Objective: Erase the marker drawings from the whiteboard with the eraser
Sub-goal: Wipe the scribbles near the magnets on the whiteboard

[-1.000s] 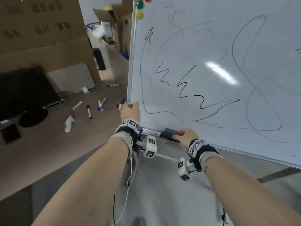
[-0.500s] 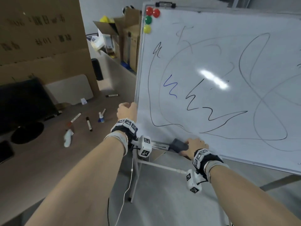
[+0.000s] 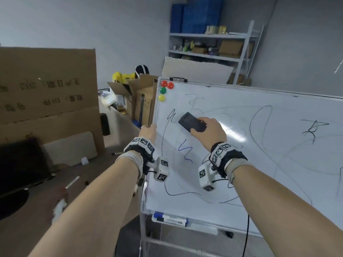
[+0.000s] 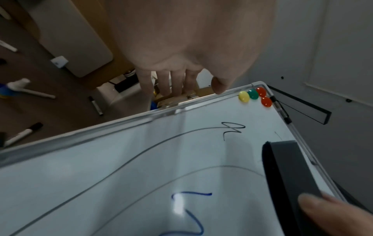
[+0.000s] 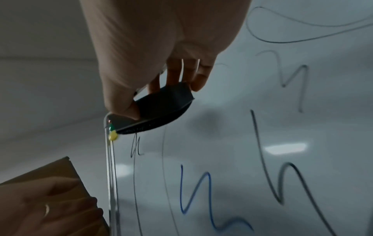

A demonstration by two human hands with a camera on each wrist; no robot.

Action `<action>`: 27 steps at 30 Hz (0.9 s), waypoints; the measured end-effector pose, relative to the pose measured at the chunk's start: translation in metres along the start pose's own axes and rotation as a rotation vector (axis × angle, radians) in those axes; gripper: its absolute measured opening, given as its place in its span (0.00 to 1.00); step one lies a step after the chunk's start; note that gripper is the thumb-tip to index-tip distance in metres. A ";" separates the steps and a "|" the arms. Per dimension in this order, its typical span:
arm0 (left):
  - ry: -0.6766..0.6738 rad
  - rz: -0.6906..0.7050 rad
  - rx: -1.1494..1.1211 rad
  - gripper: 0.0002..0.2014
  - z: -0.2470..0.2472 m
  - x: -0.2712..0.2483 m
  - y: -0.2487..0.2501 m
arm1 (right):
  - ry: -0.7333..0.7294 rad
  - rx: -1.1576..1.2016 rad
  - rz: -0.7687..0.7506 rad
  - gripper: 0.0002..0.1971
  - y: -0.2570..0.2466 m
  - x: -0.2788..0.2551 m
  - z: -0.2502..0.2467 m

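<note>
The whiteboard (image 3: 259, 149) stands in front of me, covered with black loops and squiggles (image 3: 171, 115) and a blue zigzag (image 3: 184, 151). My right hand (image 3: 206, 130) grips the dark grey eraser (image 3: 191, 122), thumb on one side and fingers on the other (image 5: 159, 94). It holds the eraser (image 5: 163, 108) close to the board's upper left area, felt side toward the board; contact cannot be told. My left hand (image 3: 148, 130) holds the board's left frame, fingers (image 4: 177, 83) behind it and thumb in front. In the left wrist view the eraser (image 4: 286, 175) is at the right.
Coloured magnets (image 3: 164, 89) sit in the board's top left corner. Two markers (image 3: 170, 218) lie on the tray under the board. A brown table (image 3: 37, 210) with loose markers and a dark monitor (image 3: 18, 164) is on the left, with cardboard boxes (image 3: 46, 86) behind it. A shelf rack (image 3: 213, 49) stands behind the board.
My right hand took the eraser from the tray and raised it to the board's upper left. My left hand slid up the left frame. The view tilted upward.
</note>
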State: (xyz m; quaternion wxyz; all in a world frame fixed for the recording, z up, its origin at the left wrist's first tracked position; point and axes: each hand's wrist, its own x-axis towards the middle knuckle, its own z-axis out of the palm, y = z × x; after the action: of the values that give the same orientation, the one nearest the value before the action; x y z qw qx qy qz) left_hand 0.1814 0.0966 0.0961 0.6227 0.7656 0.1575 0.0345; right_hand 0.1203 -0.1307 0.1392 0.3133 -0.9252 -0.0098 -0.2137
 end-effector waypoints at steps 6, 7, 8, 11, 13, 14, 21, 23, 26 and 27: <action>0.006 0.062 -0.034 0.32 0.002 0.001 0.073 | 0.302 0.001 -0.002 0.25 -0.001 0.078 -0.020; -0.007 0.085 -0.017 0.30 0.005 0.005 0.080 | 0.341 -0.011 0.007 0.24 0.001 0.089 -0.023; -0.010 0.094 0.005 0.30 0.008 0.011 0.084 | 0.368 -0.022 0.015 0.24 0.003 0.098 -0.024; -0.026 0.080 0.027 0.32 0.013 0.031 0.084 | 0.385 -0.015 -0.024 0.26 0.004 0.118 -0.016; -0.005 0.071 0.020 0.31 0.014 0.039 0.077 | 0.352 -0.008 -0.118 0.28 -0.003 0.124 -0.001; -0.007 0.081 0.023 0.30 0.015 0.042 0.073 | 0.303 -0.012 -0.184 0.28 -0.008 0.124 0.008; -0.077 0.104 0.075 0.31 0.013 0.047 0.057 | 0.149 -0.137 -0.319 0.29 -0.018 0.100 0.036; -0.104 0.114 0.078 0.32 0.011 0.048 0.053 | 0.268 -0.132 -0.187 0.29 -0.011 0.107 0.015; -0.123 0.133 0.076 0.33 0.005 0.048 0.050 | 0.410 -0.070 -0.012 0.29 -0.006 0.111 -0.005; -0.134 0.142 0.070 0.33 0.003 0.049 0.049 | 0.404 -0.061 -0.008 0.29 -0.010 0.108 -0.002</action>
State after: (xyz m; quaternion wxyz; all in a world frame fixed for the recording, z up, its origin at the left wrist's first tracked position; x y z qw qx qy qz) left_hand 0.2379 0.0992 0.1355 0.6005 0.7969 0.0621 0.0218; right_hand 0.2160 -0.1365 0.1894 0.2798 -0.8725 0.0561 -0.3966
